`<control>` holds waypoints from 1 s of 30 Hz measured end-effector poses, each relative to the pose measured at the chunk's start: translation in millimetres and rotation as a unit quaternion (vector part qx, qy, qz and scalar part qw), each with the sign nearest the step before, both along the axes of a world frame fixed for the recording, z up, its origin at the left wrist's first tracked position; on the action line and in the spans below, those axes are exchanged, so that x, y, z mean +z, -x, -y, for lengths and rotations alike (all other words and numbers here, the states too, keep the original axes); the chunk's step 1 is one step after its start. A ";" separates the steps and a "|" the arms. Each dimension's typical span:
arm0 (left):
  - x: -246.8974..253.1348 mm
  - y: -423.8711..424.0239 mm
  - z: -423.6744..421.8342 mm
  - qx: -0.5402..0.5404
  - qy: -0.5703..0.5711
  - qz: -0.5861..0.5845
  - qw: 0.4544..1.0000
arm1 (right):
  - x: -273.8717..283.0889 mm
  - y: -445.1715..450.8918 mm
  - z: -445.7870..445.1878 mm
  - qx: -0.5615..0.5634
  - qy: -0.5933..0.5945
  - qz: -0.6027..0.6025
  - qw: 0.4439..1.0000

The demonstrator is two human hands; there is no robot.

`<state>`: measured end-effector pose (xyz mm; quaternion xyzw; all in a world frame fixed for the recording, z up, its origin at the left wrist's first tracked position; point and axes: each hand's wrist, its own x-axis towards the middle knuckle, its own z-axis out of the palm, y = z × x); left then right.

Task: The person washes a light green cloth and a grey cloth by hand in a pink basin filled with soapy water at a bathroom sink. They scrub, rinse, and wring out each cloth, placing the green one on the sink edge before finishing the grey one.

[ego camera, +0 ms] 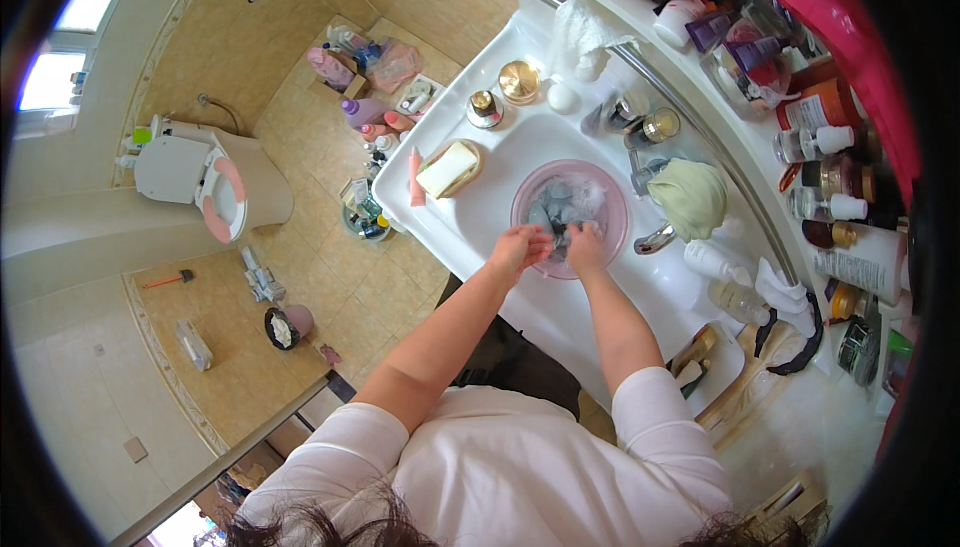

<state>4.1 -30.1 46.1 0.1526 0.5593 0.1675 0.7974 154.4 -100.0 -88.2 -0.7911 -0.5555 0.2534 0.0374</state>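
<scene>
A round pink plastic basin (517,198) stands in the white washbasin (487,228). It holds sudsy water and grey, wet cloth (556,202) with a darker part near my fingers. My left hand (521,250) is over the basin's near left rim, fingers apart and slightly curled, with nothing seen in it. My right hand (585,248) reaches inside the near right rim, its fingertips at the dark part of the wet cloth; whether they grip it is hidden. A soap bar (448,170) lies in a dish to the left.
Right of the basin is a chrome faucet (655,239) with a pale green cloth (688,198) over it. Jars and a pink tube (416,178) stand or lie on the washbasin's edge. A metal rail (675,93) curves behind, below a shelf crowded with bottles.
</scene>
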 end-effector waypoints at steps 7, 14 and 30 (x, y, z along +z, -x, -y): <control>13.4 -14.2 4.3 0.100 0.097 -0.036 0.990 | 78.2 19.6 -27.5 -0.037 -0.233 -0.302 0.924; 29.1 -20.7 -2.2 0.108 0.110 0.167 0.974 | 201.7 49.6 -4.6 0.053 -0.318 -0.319 0.891; 16.4 -14.3 30.4 0.042 0.060 0.157 0.985 | 170.9 51.4 -12.5 -0.093 -0.326 -0.206 0.918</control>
